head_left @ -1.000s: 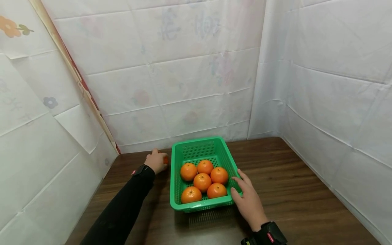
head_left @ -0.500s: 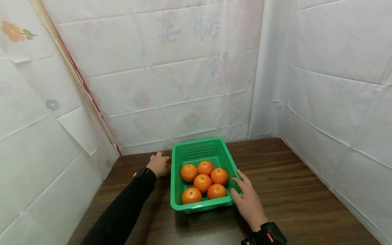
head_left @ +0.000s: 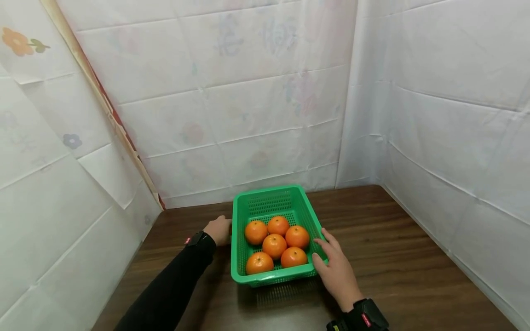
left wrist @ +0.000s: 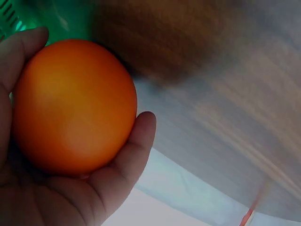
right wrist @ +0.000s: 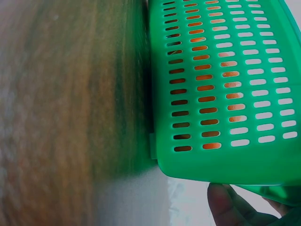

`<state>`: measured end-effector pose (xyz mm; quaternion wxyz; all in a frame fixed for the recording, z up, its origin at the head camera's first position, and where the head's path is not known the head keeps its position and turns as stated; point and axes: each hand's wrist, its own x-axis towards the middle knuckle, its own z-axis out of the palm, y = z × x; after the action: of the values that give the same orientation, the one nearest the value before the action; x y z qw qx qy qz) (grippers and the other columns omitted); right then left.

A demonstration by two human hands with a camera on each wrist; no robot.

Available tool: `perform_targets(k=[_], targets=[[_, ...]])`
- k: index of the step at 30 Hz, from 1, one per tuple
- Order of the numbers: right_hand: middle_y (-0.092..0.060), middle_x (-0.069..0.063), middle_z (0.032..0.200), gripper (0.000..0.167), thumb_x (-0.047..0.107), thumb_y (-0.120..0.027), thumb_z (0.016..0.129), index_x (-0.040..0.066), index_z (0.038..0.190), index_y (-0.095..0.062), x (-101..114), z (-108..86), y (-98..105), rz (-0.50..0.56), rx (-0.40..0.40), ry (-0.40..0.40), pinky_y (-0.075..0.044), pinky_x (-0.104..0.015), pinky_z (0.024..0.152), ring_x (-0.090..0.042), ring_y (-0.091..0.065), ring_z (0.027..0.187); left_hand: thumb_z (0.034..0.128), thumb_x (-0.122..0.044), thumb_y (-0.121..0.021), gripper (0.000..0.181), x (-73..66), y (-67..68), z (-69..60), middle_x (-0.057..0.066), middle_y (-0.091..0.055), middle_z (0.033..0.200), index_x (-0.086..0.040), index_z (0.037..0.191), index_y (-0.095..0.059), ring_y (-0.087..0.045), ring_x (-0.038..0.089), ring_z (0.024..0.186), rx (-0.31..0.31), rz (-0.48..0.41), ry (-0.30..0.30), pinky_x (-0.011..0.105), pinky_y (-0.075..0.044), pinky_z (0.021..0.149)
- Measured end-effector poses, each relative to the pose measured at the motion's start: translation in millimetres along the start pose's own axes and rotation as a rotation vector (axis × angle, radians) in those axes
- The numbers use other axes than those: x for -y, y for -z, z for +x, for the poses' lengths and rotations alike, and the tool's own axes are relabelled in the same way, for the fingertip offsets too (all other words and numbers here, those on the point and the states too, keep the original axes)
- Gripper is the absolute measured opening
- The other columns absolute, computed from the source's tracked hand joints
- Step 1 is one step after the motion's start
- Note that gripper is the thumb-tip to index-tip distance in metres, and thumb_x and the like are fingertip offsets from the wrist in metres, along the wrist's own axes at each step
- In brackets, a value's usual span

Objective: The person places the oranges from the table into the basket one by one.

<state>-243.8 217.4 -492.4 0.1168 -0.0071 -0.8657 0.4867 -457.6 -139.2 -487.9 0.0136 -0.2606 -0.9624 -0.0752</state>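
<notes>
My left hand (head_left: 219, 230) is by the left side of a green plastic basket (head_left: 234, 248) on the table. In the left wrist view, its fingers and thumb curl round a smooth orange (left wrist: 77, 108); the hand hides this fruit in the head view. Inside the basket lie several more oranges (head_left: 274, 246), grouped toward the near end. My right hand (head_left: 337, 271) holds the basket's right rim near the front corner, some fingers over the edge. From the right wrist, the slotted basket wall (right wrist: 221, 166) shows with fingertips (right wrist: 218, 195) at its edge.
The dark wood-grain table (head_left: 397, 257) extends on both sides of the basket. White sheeting (head_left: 248, 115) hangs behind the table and along the left and right. A pale strip (head_left: 103, 105) runs down the left corner.
My left hand has shifted slightly right and nearer, closer to the basket, and the orange in it is now hidden in the head view. The right hand and basket stay put.
</notes>
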Motion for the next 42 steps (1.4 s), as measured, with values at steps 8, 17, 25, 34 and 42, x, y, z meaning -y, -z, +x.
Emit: perform_targets(k=[8,17,25,34,42], targets=[[-0.024,-0.003,0.178,0.045,0.027,-0.059,0.109,0.01,0.151,-0.059,1,-0.6,0,0.007,0.01,0.004,-0.044,-0.071,0.124,-0.039,-0.033,0.16,0.0963,-0.017,-0.08,0.011,-12.1,2.7,-12.9,0.007,-0.057,0.092,-0.02,0.104,-0.073,-0.053,0.023,0.073,0.032,-0.027,0.079,0.035,-0.052,0.063],[-0.025,-0.004,0.177,0.043,0.023,-0.06,0.108,0.009,0.149,-0.061,-4,-1.4,0,0.0,-0.019,0.006,-0.042,-0.073,0.124,-0.041,-0.033,0.16,0.0908,-0.023,-0.085,0.013,-18.9,7.8,-13.1,0.006,-0.069,0.096,-0.022,0.099,-0.076,-0.064,0.026,0.091,0.03,-0.034,0.064,0.05,-0.065,0.085],[-0.022,-0.003,0.178,0.044,0.024,-0.059,0.109,0.009,0.15,-0.059,-3,-1.0,2,-0.009,0.006,-0.006,-0.04,-0.073,0.126,-0.039,-0.031,0.161,0.0908,-0.029,-0.084,0.01,-15.8,8.2,-8.5,0.002,-0.075,0.1,-0.028,0.089,-0.074,-0.07,0.027,0.103,0.052,-0.027,0.079,0.053,-0.066,0.097],[-0.022,-0.003,0.178,0.044,0.024,-0.059,0.109,0.01,0.15,-0.059,-1,-1.5,1,-0.016,0.013,-0.013,-0.039,-0.074,0.126,-0.039,-0.031,0.161,0.1,-0.025,-0.074,0.032,-18.9,4.5,-11.4,0.002,-0.072,0.092,-0.024,0.072,-0.06,-0.067,0.028,0.105,0.022,0.035,0.064,0.054,-0.064,0.097],[-0.023,-0.006,0.178,0.045,0.025,-0.059,0.109,0.009,0.15,-0.059,0,-0.8,3,-0.034,0.012,-0.001,-0.038,-0.074,0.126,-0.04,-0.031,0.161,0.0964,-0.028,-0.077,0.027,-26.6,1.3,-17.8,0.002,-0.068,0.088,-0.025,0.073,-0.063,-0.062,0.025,0.092,-0.02,0.023,0.067,0.053,-0.062,0.088]])
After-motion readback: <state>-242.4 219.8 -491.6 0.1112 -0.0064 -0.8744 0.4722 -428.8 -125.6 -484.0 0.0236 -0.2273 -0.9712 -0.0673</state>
